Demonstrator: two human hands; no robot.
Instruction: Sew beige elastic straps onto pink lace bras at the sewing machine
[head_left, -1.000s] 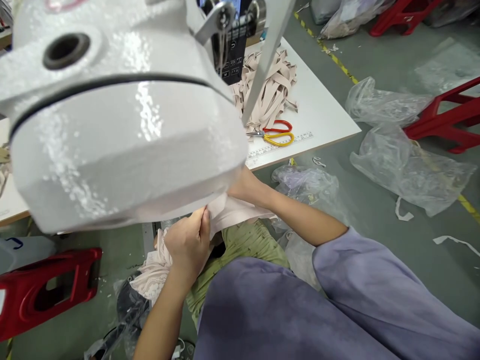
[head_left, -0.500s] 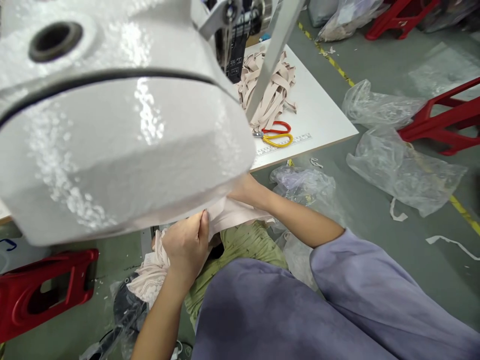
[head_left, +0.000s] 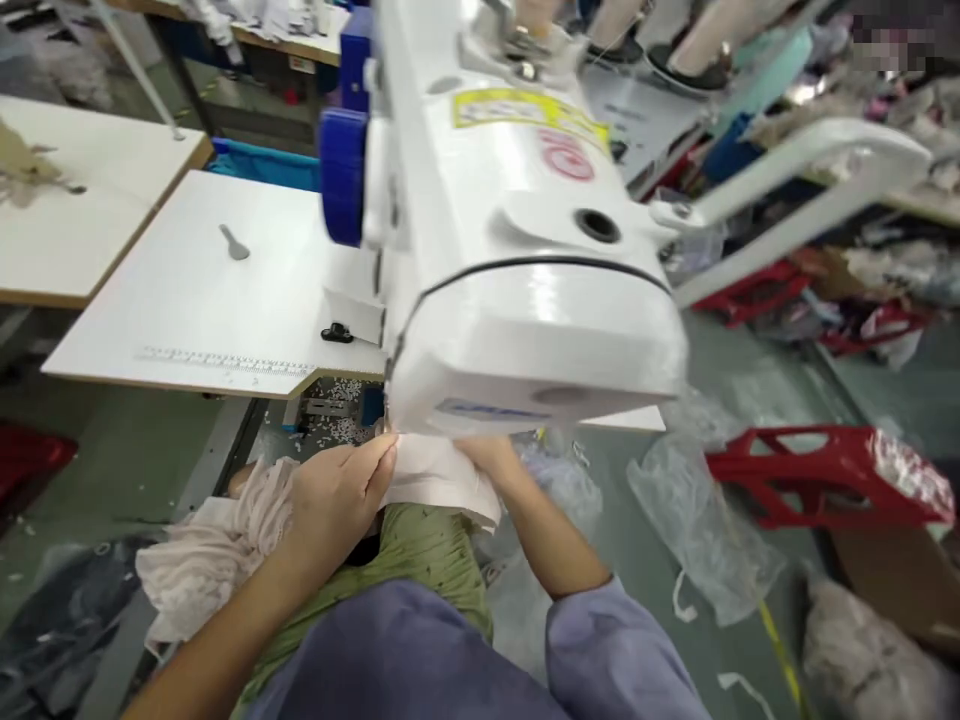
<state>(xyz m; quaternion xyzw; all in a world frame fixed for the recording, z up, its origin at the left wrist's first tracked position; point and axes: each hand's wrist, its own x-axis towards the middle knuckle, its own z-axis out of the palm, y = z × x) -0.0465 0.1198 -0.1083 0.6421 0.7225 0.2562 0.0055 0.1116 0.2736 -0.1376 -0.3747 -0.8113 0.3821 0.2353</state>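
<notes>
A white sewing machine (head_left: pixel 525 280) fills the middle of the view, its head end toward me. Just below that end, my left hand (head_left: pixel 337 495) pinches the edge of a pale pink fabric piece (head_left: pixel 439 480). My right hand (head_left: pixel 487 455) holds the same piece from the other side; its fingers are partly hidden under the machine. More pale pink lacy fabric (head_left: pixel 210 545) bunches over my left forearm and hangs down at the left. My lap, in green cloth (head_left: pixel 420 550), lies under the fabric.
The white sewing table (head_left: pixel 210 300) carries a printed ruler along its front edge. A second table (head_left: pixel 67 220) stands at the far left. Red plastic stools (head_left: pixel 817 475) and clear plastic bags (head_left: pixel 697 530) lie on the grey floor to the right. Dark fabric lies at lower left.
My head has swung left and up, so the machine now sits farther off and the left table shows. Both hands stay on the pale pink fabric under the machine's end.
</notes>
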